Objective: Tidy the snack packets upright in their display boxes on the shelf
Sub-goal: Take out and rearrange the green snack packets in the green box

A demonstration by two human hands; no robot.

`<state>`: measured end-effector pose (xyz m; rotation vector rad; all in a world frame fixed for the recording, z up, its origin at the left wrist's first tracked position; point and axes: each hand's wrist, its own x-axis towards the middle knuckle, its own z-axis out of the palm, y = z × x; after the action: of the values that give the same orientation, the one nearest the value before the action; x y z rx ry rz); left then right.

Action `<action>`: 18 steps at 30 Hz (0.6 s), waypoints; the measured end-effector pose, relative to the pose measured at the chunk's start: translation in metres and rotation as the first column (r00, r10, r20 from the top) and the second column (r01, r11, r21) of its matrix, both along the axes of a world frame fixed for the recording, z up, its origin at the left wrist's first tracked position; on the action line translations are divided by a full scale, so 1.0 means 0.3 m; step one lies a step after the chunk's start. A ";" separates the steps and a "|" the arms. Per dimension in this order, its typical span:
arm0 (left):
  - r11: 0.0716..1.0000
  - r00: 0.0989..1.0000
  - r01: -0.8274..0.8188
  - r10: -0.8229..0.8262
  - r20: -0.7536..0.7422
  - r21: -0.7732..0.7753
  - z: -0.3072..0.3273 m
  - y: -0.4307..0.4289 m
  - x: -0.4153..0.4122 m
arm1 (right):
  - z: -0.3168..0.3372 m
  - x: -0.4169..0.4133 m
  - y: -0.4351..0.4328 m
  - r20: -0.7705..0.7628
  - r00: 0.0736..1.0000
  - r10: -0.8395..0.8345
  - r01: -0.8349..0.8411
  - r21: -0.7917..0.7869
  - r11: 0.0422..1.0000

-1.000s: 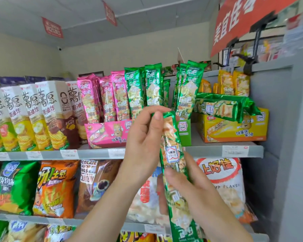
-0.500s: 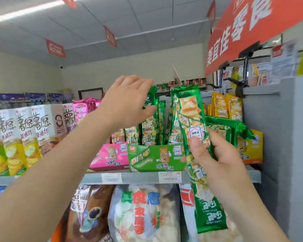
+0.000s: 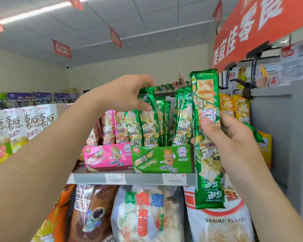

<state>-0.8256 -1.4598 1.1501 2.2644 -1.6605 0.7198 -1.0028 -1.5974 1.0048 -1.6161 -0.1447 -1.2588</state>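
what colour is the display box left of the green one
Pink: the display box shows best in the head view.

Retail shop: grey metal shelf (image 3: pixel 147 179) edged with white paper price tags (image 3: pixel 115 178), stocked snack packets, red hanging ceiling banners (image 3: pixel 61 49).

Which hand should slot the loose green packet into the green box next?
Right: the right hand grips the loose green packet upright by the green box; the left hand is pinching standing packets inside it.
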 end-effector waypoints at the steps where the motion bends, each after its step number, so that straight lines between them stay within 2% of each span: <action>1: 0.998 0.998 0.052 -0.053 -0.021 -0.037 0.008 0.008 -0.003 | 0.002 0.004 -0.002 0.006 1.000 0.004 -0.004 -0.003 1.000; 3: 0.970 0.975 0.180 -0.197 -0.098 -0.166 0.030 0.030 -0.015 | 0.003 0.015 -0.001 0.010 1.000 0.011 -0.011 -0.022 1.000; 5: 0.892 0.915 0.287 -0.363 -0.175 -0.348 0.052 0.062 -0.033 | 0.001 0.030 -0.004 0.034 0.999 0.015 -0.013 -0.037 0.999; 7: 0.773 0.844 0.351 -0.506 -0.178 -0.529 0.070 0.092 -0.048 | 0.001 0.037 -0.003 0.042 0.999 -0.003 0.005 -0.043 0.999; 10: 0.572 0.747 0.399 -0.656 -0.108 -0.716 0.072 0.128 -0.067 | 0.002 0.035 0.002 0.065 0.988 -0.137 0.148 -0.209 0.967; 11: 0.496 0.705 0.396 -0.703 -0.090 -0.773 0.067 0.140 -0.073 | -0.002 0.033 0.003 0.067 0.982 -0.177 0.188 -0.252 0.949; 14: 0.310 0.570 0.326 -0.818 -0.076 -0.893 0.032 0.163 -0.101 | -0.013 0.015 0.023 0.002 0.982 -0.189 0.184 -0.237 0.954; 16: 0.288 0.533 0.270 -0.840 -0.106 -0.919 -0.020 0.160 -0.127 | -0.016 -0.002 0.056 -0.082 0.987 -0.137 0.115 -0.229 0.966; 18: 0.321 0.534 0.251 -0.833 -0.146 -0.913 -0.099 0.146 -0.150 | -0.032 -0.025 0.098 -0.207 0.976 -0.061 0.012 -0.229 0.973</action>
<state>-0.8707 -1.4160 1.1205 0.8793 -1.2295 0.3381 -1.0102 -1.5679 0.9952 -1.9484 -0.1285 -1.1191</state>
